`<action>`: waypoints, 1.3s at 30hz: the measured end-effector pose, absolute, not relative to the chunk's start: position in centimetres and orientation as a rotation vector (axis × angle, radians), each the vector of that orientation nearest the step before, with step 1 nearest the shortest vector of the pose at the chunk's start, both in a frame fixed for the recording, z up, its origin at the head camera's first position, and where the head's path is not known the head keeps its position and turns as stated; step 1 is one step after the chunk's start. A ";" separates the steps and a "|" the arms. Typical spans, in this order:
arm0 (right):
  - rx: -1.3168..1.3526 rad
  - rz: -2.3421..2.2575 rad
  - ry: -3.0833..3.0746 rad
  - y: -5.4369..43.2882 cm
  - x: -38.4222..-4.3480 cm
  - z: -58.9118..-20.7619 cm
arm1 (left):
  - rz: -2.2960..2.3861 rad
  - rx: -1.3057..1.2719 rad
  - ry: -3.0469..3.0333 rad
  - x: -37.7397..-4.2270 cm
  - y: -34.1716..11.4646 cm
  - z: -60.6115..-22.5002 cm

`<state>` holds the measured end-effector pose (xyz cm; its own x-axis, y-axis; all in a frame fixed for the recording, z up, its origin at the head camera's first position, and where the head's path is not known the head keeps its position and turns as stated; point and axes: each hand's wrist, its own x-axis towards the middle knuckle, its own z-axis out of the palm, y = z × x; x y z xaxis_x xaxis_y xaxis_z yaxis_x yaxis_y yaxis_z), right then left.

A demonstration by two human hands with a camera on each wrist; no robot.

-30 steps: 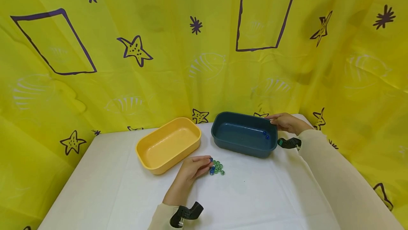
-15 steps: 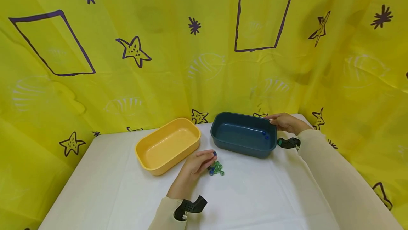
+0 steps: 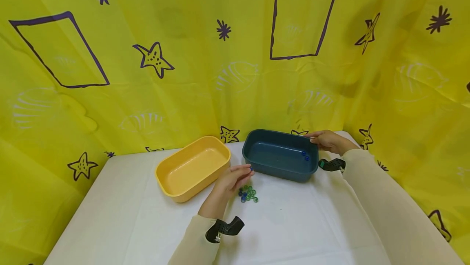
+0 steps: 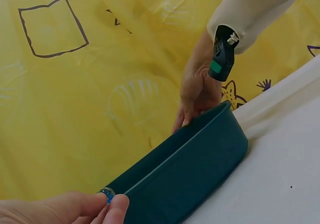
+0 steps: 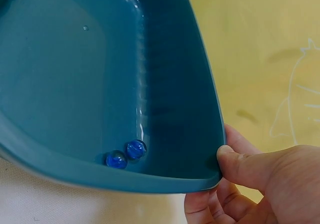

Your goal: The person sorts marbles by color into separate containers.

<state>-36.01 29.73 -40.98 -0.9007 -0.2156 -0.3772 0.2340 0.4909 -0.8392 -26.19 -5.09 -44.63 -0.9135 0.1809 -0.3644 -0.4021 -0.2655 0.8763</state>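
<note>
Between thumb and fingertip my left hand (image 3: 233, 178) pinches a blue marble (image 4: 108, 195), close to the near left wall of the dark teal bin (image 3: 275, 170). My right hand (image 3: 330, 142) grips that bin's rim at its right end, thumb on the rim and fingers around the outside, as the right wrist view shows. Two blue marbles (image 5: 126, 154) lie together inside the bin at that end. Below my left hand, a small cluster of green marbles (image 3: 251, 191) and a few blue marbles (image 3: 243, 199) rests on the white cloth.
A yellow bin (image 3: 194, 169) stands left of the teal one, just behind my left hand. The white-covered table (image 3: 293, 224) ends at a yellow patterned curtain (image 3: 183, 53) behind and to both sides.
From the marble cluster, my left hand has lifted a blue marble and moved it up and right toward the teal bin. The right hand keeps its grip on the rim.
</note>
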 end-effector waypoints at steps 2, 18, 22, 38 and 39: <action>0.015 -1.395 2.300 29.7 -36.0 -41.0 | 2.239 -0.274 1.614 -26.5 -4.9 -44.4; 0.018 -1.413 2.288 29.5 -35.8 -40.7 | 2.240 -0.324 1.642 -28.4 -3.7 -42.8; 0.017 -1.409 2.289 29.5 -35.8 -40.8 | 2.247 -0.361 1.617 -29.1 -3.3 -42.6; 0.028 -1.418 2.294 29.6 -35.8 -40.8 | 2.289 -0.440 1.562 -30.1 -2.9 -43.0; 0.023 -1.417 2.293 29.6 -35.8 -40.8 | 2.289 -0.439 1.559 -30.1 -2.9 -43.0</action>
<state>-35.76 29.58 -40.81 -0.9020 -0.2128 -0.3756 0.2406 0.4745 -0.8467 -30.11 -2.90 -42.98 -0.8960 0.1013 -0.4323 -0.4394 -0.3430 0.8303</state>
